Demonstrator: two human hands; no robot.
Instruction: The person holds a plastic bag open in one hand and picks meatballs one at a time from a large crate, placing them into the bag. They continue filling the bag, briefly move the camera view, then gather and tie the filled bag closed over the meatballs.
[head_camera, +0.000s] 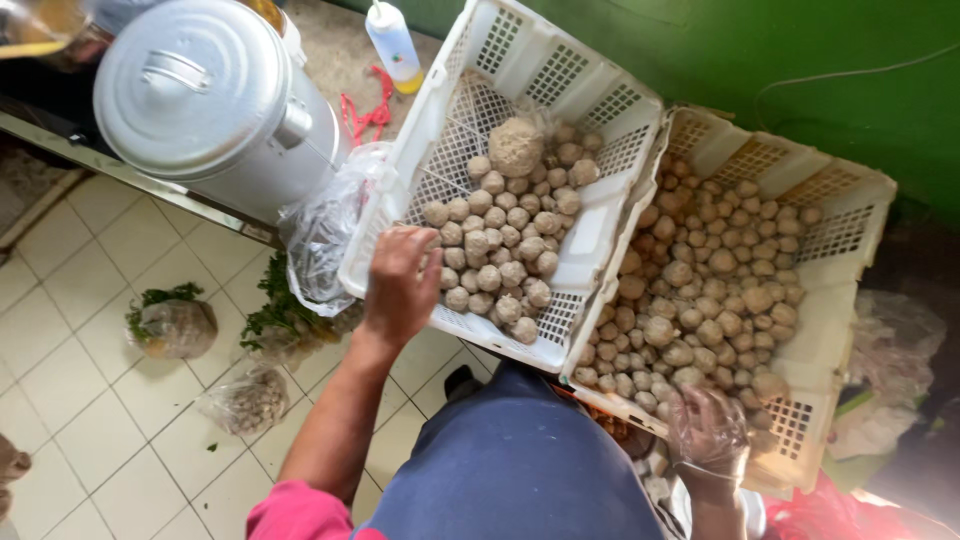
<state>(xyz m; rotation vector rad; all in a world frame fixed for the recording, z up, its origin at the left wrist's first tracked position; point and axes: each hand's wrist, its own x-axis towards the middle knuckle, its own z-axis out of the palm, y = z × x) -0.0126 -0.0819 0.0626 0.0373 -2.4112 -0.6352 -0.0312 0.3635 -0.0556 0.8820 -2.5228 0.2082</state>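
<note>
Two white perforated plastic crates sit side by side. The left crate (590, 240) holds several grey-beige meatballs (500, 255) and one much larger ball (516, 146). My left hand (400, 285), bare, grips that crate's near edge. The right crate (850, 260) is filled with browner meatballs (710, 280). My right hand (710, 430), in a thin clear plastic glove, reaches into the near corner of the right crate and closes around some of the brown meatballs.
A large lidded metal pot (205, 100) stands at the upper left beside a squeeze bottle (393, 45) and a clear plastic bag (325, 230). Bagged greens and small bags (175, 325) lie on the white tiled floor. A green wall (800, 50) runs behind the crates.
</note>
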